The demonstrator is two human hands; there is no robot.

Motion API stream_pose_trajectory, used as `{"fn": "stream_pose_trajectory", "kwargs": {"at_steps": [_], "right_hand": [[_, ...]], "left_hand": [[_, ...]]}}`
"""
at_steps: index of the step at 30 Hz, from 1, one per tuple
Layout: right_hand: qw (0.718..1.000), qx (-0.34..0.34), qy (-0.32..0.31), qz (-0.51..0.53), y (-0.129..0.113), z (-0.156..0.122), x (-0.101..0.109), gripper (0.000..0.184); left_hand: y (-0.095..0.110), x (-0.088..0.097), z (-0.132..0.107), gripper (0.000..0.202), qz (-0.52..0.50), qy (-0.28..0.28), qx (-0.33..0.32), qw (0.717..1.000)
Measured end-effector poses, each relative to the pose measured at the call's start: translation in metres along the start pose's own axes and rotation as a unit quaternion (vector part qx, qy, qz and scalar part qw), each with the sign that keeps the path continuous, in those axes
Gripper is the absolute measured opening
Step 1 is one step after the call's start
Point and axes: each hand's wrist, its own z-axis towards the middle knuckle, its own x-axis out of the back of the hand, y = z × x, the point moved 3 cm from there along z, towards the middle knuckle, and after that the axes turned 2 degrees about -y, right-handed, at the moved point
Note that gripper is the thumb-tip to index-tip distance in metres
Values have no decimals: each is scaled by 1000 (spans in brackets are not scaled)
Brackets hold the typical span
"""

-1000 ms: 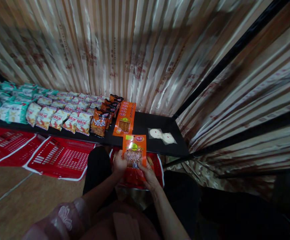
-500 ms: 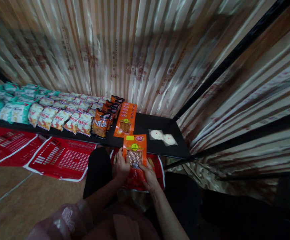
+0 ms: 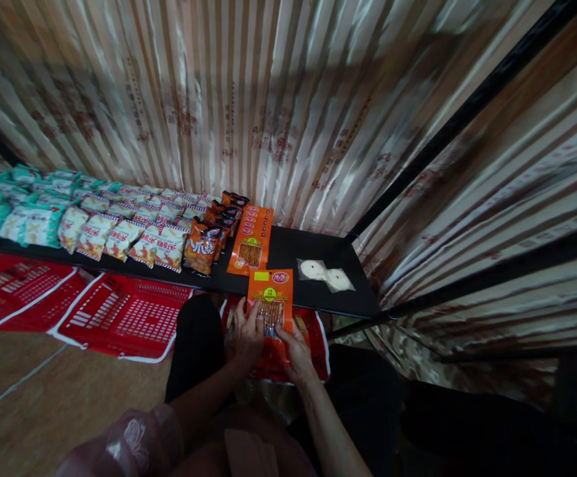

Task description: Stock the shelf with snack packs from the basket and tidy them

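Note:
My left hand [image 3: 246, 334] and my right hand [image 3: 294, 350] together grip an orange snack packet [image 3: 270, 293] by its lower part, upright over a red basket [image 3: 320, 344] that holds more orange packets. The packet's top overlaps the front edge of the black shelf [image 3: 288, 248]. A row of the same orange packets [image 3: 252, 238] lies on the shelf just behind it.
Left along the shelf lie dark orange bags [image 3: 203, 246], white-and-red bags [image 3: 119, 235] and teal bags [image 3: 24, 218]. A clear packet with two white pieces [image 3: 325, 275] lies at the right. Red baskets [image 3: 119, 318] rest on the wooden floor. Striped fabric backs the shelf.
The packet and both hands have stayed nearly in place; my left fingers have shifted a little higher on the packet's face.

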Motion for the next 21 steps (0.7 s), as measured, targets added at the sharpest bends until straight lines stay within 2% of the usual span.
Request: {"fn": "stream_pose_trajectory", "kwargs": {"at_steps": [4, 8, 14, 21], "right_hand": [[1000, -3, 29, 1, 1, 0, 2, 48], [999, 17, 31, -13, 0, -1, 2, 48], [996, 24, 54, -65, -7, -7, -2, 52], [993, 44, 19, -107, 2, 0, 4, 57]], "left_hand": [[5, 2, 1, 42, 30, 0, -62, 998], [13, 4, 2, 43, 27, -18, -80, 996], [24, 7, 1, 43, 1, -60, -36, 998], [29, 10, -1, 46, -85, -105, 32, 990]]}}
